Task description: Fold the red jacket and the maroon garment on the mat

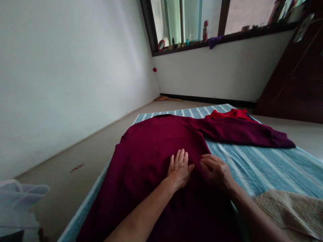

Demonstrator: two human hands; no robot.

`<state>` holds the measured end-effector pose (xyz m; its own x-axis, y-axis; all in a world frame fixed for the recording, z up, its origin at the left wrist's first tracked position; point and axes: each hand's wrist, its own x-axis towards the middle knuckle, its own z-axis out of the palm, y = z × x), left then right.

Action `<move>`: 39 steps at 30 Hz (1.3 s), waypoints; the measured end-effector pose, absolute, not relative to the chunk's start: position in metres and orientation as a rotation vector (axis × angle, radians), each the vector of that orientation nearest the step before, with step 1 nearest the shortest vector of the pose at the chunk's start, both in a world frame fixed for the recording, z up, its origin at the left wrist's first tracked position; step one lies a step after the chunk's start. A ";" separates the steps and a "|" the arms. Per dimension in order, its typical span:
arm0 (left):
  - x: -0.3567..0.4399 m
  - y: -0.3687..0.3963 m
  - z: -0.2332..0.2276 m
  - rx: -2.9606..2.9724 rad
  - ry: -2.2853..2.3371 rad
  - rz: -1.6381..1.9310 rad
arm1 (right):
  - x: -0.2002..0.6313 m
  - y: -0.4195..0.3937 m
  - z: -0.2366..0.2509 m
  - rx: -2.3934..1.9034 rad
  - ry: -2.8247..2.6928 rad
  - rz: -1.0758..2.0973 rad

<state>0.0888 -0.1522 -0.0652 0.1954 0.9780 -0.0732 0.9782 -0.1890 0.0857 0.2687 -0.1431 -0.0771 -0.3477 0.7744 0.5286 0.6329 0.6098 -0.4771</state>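
Note:
A maroon long-sleeved sweater (pixel 156 148) lies spread over a bed with a blue-and-white striped sheet (pixel 242 164), its neckline at the far end. One sleeve stretches out to the right, and the other side drapes along the left edge. My left hand (pixel 179 169) rests flat on the middle of the sweater, fingers stretched out and holding nothing. Close beside it, my right hand (pixel 218 171) has its fingers bent together at the sweater's right edge, gripping the cloth there. The thumb of that hand is mostly hidden.
Red clothing (pixel 230 114) lies behind the sleeve. A beige knitted piece (pixel 290 211) is at the lower right. White translucent plastic (pixel 22 198) stands at the lower left. Beyond the bed are a broom (pixel 168 98), a windowsill (pixel 186 47) with bottles, and a dark door (pixel 297 77).

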 end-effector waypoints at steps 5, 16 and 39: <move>0.088 -0.161 -0.076 2.341 1.846 -0.035 | 0.282 -0.132 -0.077 -1.402 -1.816 0.218; 0.100 -0.186 -0.066 2.403 1.741 0.036 | 0.289 -0.125 -0.081 -1.786 -1.723 0.325; 0.106 -0.214 -0.074 2.349 1.689 0.054 | 0.292 -0.121 -0.085 -2.000 -1.924 0.421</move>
